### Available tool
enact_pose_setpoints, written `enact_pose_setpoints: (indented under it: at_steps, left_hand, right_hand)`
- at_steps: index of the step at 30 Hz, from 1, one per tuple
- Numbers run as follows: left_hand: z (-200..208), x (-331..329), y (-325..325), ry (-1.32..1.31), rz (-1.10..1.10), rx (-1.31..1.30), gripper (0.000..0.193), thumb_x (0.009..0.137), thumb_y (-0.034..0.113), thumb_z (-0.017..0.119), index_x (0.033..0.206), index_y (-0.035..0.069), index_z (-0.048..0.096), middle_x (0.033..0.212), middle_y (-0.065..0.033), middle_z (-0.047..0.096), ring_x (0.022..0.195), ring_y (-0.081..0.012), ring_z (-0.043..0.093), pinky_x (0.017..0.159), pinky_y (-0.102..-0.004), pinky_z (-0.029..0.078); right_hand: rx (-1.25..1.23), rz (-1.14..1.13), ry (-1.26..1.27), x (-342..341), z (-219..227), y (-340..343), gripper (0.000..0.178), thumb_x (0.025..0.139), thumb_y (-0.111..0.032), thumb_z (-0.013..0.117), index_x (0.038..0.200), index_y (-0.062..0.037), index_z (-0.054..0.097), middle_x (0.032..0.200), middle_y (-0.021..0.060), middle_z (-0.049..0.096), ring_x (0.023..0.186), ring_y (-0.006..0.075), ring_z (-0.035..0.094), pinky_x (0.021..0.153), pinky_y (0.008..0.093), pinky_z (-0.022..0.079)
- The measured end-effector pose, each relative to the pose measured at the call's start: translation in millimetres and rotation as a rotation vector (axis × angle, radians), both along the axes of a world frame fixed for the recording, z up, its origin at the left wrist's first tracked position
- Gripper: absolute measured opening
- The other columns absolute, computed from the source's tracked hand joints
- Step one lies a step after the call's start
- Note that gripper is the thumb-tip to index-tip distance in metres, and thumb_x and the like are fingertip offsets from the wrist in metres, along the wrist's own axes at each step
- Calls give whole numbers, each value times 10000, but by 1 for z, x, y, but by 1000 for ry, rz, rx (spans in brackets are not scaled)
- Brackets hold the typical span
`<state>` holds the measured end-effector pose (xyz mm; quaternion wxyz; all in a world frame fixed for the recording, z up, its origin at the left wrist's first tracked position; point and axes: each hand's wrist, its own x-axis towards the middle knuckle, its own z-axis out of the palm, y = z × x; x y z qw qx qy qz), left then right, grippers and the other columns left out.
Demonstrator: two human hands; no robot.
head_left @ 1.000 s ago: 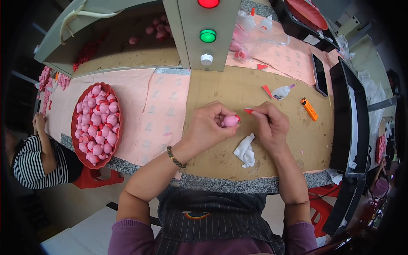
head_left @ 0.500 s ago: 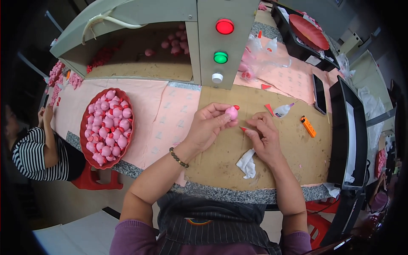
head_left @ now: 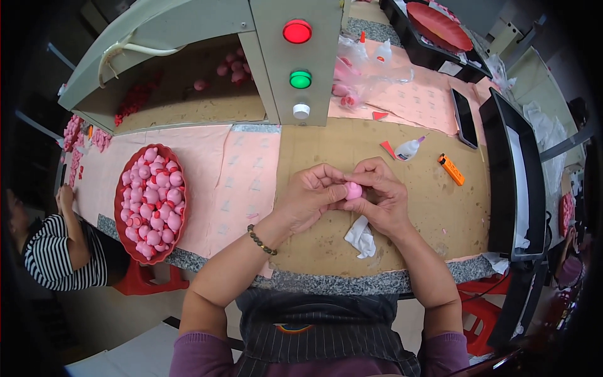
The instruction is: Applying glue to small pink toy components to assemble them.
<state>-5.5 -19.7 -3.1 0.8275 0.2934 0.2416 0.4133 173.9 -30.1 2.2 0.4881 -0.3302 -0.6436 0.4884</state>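
Over the brown work sheet, a small round pink figure (head_left: 353, 190) is held between my two hands. The thumb and fingers of my left hand (head_left: 308, 200), closed on it, grip its left side. My right hand (head_left: 384, 196) is closed around the right side, thumb below and fingers above. Fingers cover the figure's red tip, and no red piece shows in my right hand. Just below the hands lies a crumpled white tissue (head_left: 360, 239). Right of them are a small glue bottle (head_left: 408, 149), a red pointed piece (head_left: 387, 149) and an orange lighter (head_left: 451, 169).
A red scalloped tray (head_left: 119, 213) heaped with similar pink figures stands at left. Behind is a grey machine housing (head_left: 267, 63) with red and green lights. A phone (head_left: 465, 119) and black bin (head_left: 499, 188) stand right. A person in striped clothing (head_left: 47, 251) sits far left.
My right hand has moved up and left, closing onto the pink figure; the red pointed piece it held is now out of sight. The head view has shifted slightly.
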Motion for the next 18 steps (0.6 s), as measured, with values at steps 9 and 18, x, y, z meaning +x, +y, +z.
enact_pose_setpoints:
  at_steps: [9, 18]
  left_hand:
    - [-1, 0, -1, 60, 13, -1, 177, 814, -16, 629, 959, 13, 532, 948, -92, 603, 849, -155, 623, 751, -312, 565]
    - [-6, 1, -4, 99, 23, 97, 163, 844, -14, 587, 1003, -17, 554, 956, -126, 628, 860, -201, 635, 728, -318, 557]
  right_hand:
    - [-64, -17, 110, -5, 0, -4, 386, 623, 87, 747, 990, 12, 655, 1001, 71, 514, 882, 135, 550, 758, 237, 481]
    - [-26, -55, 87, 0, 0, -2, 240, 695, 76, 694, 926, 23, 659, 879, 72, 562, 782, 133, 577, 696, 232, 490]
